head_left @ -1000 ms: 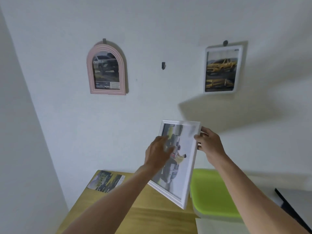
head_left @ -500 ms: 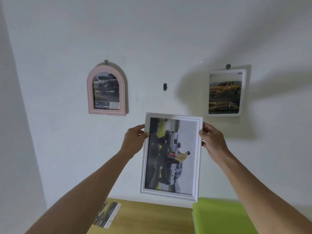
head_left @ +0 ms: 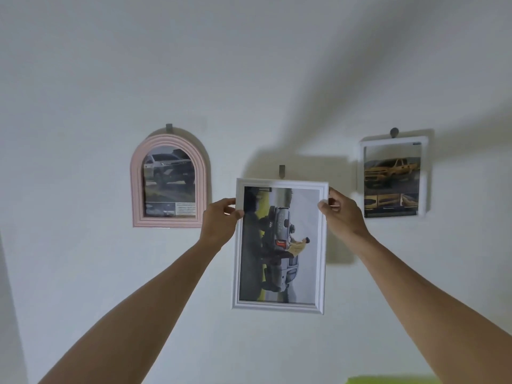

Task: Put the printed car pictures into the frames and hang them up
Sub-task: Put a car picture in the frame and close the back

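- A plain white wall (head_left: 83, 79) fills almost the whole view, crossed by soft shadows; a sliver of something lime green (head_left: 393, 380) shows at the bottom edge.
- The white rectangular frame (head_left: 279, 304) is held upright in front of the wall, between the two frames already hung, its top rail just under the middle hook (head_left: 282, 171) and partly covering the hook's lower end. Whether its back touches the wall cannot be told.
- The left hand (head_left: 220, 221) pinches the frame's left rail near the top, thumb on the front. The right hand (head_left: 342, 213) grips the right rail near the top corner, fingers curled round the edge.
- Judged by the easy two-handed hold, the frame is light and stiff. Its glazing, if any, would be fragile and smudges easily, so the side rails are the sensible place to hold, as now.
- The hanger on the back is hidden, so catching the hook will likely go by feel.
- Count: three frames, namely a pink arched frame (head_left: 169, 221) and a white frame with a yellow car (head_left: 422, 176) on the wall, plus the one in hand; three hooks, two of them loaded; three car prints, the held one (head_left: 278, 245) sitting sideways.
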{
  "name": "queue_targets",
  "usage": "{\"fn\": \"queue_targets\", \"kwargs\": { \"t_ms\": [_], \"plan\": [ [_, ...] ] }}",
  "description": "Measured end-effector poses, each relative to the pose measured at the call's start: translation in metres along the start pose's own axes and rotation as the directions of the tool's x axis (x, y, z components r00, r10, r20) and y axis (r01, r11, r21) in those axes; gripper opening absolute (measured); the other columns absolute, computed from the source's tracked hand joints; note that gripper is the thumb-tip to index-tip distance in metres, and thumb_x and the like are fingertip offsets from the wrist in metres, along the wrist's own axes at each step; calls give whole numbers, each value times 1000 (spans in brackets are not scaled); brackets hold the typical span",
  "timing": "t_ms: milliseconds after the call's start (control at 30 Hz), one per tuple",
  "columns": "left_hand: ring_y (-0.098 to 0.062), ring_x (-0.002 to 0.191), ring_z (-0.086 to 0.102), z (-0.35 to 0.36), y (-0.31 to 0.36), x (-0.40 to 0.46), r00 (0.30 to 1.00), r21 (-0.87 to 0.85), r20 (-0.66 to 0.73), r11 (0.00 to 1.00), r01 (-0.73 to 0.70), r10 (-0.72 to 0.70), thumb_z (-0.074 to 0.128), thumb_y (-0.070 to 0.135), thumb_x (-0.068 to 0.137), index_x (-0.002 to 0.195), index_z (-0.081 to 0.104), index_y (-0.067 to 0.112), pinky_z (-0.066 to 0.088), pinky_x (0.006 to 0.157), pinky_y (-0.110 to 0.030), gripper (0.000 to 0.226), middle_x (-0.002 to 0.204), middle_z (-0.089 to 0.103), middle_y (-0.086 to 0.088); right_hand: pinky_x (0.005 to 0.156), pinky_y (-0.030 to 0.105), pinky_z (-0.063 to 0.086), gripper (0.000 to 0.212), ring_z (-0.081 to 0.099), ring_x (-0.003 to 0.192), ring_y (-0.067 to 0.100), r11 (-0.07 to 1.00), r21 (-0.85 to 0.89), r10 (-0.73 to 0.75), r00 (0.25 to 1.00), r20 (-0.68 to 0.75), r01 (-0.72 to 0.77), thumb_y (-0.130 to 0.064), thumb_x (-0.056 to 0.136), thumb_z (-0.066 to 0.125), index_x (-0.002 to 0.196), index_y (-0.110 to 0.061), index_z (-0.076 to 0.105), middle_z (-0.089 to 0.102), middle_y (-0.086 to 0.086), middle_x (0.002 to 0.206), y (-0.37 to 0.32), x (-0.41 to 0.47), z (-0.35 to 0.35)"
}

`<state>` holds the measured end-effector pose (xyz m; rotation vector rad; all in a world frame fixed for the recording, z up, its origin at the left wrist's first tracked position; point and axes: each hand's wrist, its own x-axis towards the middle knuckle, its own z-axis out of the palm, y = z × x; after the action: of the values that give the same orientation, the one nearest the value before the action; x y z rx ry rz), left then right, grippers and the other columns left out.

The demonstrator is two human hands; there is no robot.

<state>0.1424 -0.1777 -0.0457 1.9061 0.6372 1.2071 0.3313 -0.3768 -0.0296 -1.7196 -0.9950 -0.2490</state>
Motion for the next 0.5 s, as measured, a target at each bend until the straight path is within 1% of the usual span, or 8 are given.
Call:
{"fn": "queue_targets", "kwargs": {
  "t_ms": [33, 100, 167, 200, 300, 400, 500],
  "plan": [
    [-19, 80, 65, -2, 1, 8, 1000, -3, -6, 1000, -9, 9, 71, 21, 88, 124, 65, 16, 58, 82, -41, 36, 88, 70, 1, 71, 19, 45, 29, 64, 96, 23, 1000, 12, 10, 999, -34, -10, -21, 101, 55, 129, -20, 60, 68, 3, 104, -4, 6, 4],
    [-20, 73, 63, -2, 4, 19, 999, 20, -9, 999, -36, 36, 70, 19, 89, 120, 66, 16, 55, 72, -33, 31, 87, 70, 0, 71, 17, 40, 41, 61, 96, 17, 998, 42, 40, 993, -108, -36, -22, 99, 59, 140, -22, 51, 64, -1, 107, -8, 14, 9],
    [-20, 70, 62, -1, 5, 29, 998, 57, -1, 996, -64, 64, 69, 18, 89, 119, 67, 15, 51, 68, -29, 30, 86, 70, 1, 71, 16, 40, 47, 59, 94, 15, 997, 64, 60, 984, -169, -50, -21, 98, 61, 143, -23, 48, 63, -1, 107, -10, 22, 13],
    [-18, 68, 62, 0, 5, 32, 997, 72, 5, 995, -71, 71, 68, 17, 90, 121, 67, 15, 51, 67, -28, 31, 84, 69, 2, 72, 17, 41, 47, 59, 93, 15, 996, 65, 64, 980, -187, -53, -20, 97, 62, 142, -23, 48, 64, 0, 107, -10, 24, 14],
    [-15, 62, 60, 3, 5, 38, 998, 87, 18, 994, -67, 65, 68, 13, 89, 125, 64, 12, 50, 66, -26, 36, 78, 69, 3, 84, 24, 42, 47, 60, 94, 16, 997, 53, 72, 975, -213, -62, -18, 96, 62, 142, -23, 51, 66, 2, 110, -9, 30, 18],
    [-15, 65, 62, 4, 4, 40, 998, 109, 14, 992, -69, 68, 68, 11, 89, 126, 63, 10, 52, 73, -27, 37, 78, 69, 0, 90, 27, 44, 48, 63, 99, 19, 997, 37, 69, 973, -221, -63, -18, 95, 64, 141, -22, 52, 68, 4, 114, -6, 35, 22],
    [-15, 67, 62, 6, 2, 44, 997, 129, 1, 988, -81, 81, 68, 11, 90, 125, 64, 10, 49, 72, -25, 36, 76, 67, 2, 93, 27, 45, 48, 61, 98, 17, 998, 32, 67, 971, -230, -62, -18, 96, 63, 142, -22, 52, 69, 5, 117, -4, 39, 25]
  ]
}}
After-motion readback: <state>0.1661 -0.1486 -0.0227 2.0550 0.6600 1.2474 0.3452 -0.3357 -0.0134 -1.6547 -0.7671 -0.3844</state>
